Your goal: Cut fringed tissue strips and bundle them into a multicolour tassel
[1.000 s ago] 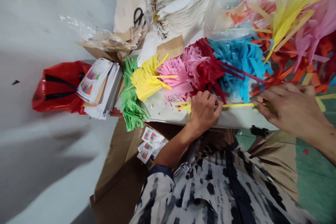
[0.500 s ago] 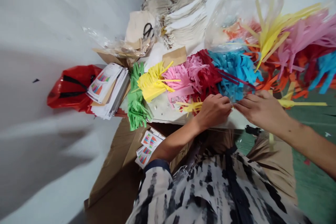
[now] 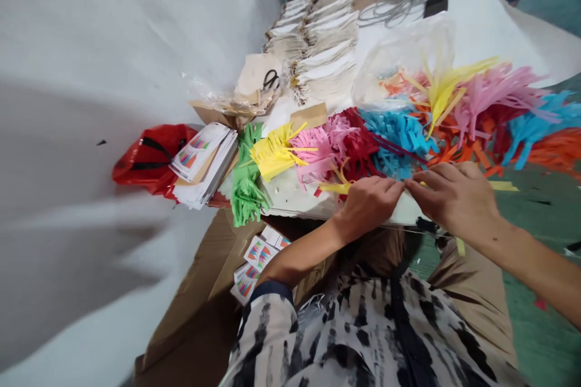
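The coloured paper fringes (image 3: 358, 145) are lying in a long, loose row across a white board (image 3: 290, 199), running from green through yellow, pink, dark red and blue to orange, with more pink and blue spilling off to the right. They look very light and soft, and the cut strands are bending under their own weight, so they are likely to tear or tangle if pulled. The solid uncut band is the safer place to take hold, though it is mostly hidden here.

A narrow yellow strip (image 3: 334, 188) is lying just beside the left hand (image 3: 367, 205), and a yellow strip end (image 3: 503, 186) is showing past the right hand (image 3: 454, 199). Both hands are pressing in at the board's edge, almost meeting below the blue fringe. The left fingers (image 3: 390, 188) are curled together, and the right fingers (image 3: 420, 178) are reaching forward close together; I cannot tell whether either set is clamped on paper.

Behind the fringes, a clear plastic bag (image 3: 403, 60) is bulging beside stacks of white bundles (image 3: 327, 66), and black-handled scissors (image 3: 271, 80) are lying nearby. A stack of printed cards (image 3: 202, 160) is sitting against a red plastic bag (image 3: 149, 154).
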A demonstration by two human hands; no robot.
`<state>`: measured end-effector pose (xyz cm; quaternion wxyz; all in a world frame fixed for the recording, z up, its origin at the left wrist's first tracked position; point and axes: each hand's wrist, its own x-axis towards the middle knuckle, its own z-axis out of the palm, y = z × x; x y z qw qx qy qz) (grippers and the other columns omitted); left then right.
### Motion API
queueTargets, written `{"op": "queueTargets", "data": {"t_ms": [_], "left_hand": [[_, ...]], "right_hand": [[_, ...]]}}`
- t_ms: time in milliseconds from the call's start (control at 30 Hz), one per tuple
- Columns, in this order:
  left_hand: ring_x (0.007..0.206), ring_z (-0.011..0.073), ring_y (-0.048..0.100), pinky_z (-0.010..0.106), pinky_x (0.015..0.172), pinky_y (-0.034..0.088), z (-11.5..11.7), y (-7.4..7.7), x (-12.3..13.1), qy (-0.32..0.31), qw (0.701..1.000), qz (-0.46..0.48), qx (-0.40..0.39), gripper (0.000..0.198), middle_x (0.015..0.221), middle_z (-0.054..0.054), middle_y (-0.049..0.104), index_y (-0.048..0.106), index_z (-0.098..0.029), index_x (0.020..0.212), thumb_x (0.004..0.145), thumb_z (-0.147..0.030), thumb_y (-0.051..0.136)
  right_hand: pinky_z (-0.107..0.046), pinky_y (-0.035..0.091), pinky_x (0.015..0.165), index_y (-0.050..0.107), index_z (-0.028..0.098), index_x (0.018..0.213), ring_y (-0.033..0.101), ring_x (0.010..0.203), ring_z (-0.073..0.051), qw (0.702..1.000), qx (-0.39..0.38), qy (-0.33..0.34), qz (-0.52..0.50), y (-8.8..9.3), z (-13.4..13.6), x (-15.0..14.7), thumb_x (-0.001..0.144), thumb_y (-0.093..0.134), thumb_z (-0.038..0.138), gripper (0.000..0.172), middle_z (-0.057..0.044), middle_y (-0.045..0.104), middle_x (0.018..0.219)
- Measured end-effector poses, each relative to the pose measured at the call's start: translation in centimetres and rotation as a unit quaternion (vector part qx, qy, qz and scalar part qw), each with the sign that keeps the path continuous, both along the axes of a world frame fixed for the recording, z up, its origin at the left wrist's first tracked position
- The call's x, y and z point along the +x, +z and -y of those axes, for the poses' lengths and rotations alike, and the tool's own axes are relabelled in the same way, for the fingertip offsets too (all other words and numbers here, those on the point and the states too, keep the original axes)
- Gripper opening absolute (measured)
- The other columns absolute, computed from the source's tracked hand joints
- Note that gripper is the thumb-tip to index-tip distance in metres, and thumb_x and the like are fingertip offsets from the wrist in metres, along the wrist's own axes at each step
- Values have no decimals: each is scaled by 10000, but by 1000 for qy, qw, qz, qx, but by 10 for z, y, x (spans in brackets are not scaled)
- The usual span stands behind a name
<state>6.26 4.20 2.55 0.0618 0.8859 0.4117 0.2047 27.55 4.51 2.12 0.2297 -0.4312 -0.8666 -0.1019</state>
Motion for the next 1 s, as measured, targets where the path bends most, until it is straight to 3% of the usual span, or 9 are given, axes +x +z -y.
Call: {"op": "queueTargets", "data": {"t_ms": [67,200,300,400,467,600,733,900,1000], "left_hand": [[955,216,726,348,820,518,7,10,-1,44,976,166,-134,394,1094,92,801,767,-211,1211,1073,-451,488],[848,180,718,301,778,539,15,23,-5,47,792,422,-439,505,974,92,807,813,-162,1129,878,-596,750],[736,118,649,257,705,486,21,27,-7,47,695,471,-542,540,860,61,766,826,-141,1028,727,-587,884],[698,99,618,247,680,461,30,30,-7,58,643,493,-584,562,831,42,734,823,-148,1009,659,-575,929],[700,95,613,245,683,460,34,32,-6,57,637,496,-587,527,833,36,722,817,-148,984,658,-543,940],[729,89,594,244,718,471,38,34,-2,47,672,504,-541,427,825,15,684,782,-148,891,683,-488,937],[936,126,645,273,874,505,40,32,4,28,711,547,-442,354,1027,40,709,761,-155,837,712,-443,925],[805,108,631,277,819,489,44,34,8,39,688,553,-468,381,905,40,742,789,-152,896,754,-491,889],[856,134,666,286,846,494,43,35,7,44,696,550,-459,371,940,57,772,799,-158,888,748,-488,894]], "right_hand": [[-396,347,725,729,275,1034,608,877,-214,997,71,5,-9,8,7,5,972,617,219,139,-29,788,946],[-377,379,687,729,273,1169,627,801,-219,980,188,28,-65,18,20,7,892,756,244,279,-35,806,967],[-347,456,686,753,245,1106,662,790,-205,980,126,30,-151,23,29,2,893,760,225,214,-61,787,941],[-304,505,696,764,229,1018,698,813,-175,971,33,19,-236,26,36,-3,915,738,217,106,-52,773,934],[-291,510,687,770,238,988,707,813,-161,964,-13,10,-264,29,40,-6,928,727,228,75,-38,774,943],[-291,495,643,794,265,976,690,752,-148,944,-81,-15,-319,31,46,-11,936,721,279,85,-12,766,906],[-296,477,620,814,294,923,661,720,-150,884,-198,-32,-423,32,50,-19,902,756,357,88,12,744,835],[-295,463,647,828,303,853,640,722,-146,822,-252,-46,-508,32,51,-21,841,804,440,139,16,737,815],[-308,504,755,841,311,898,693,829,-177,786,-344,-32,-513,32,46,-13,811,811,516,225,1,785,901]]}}
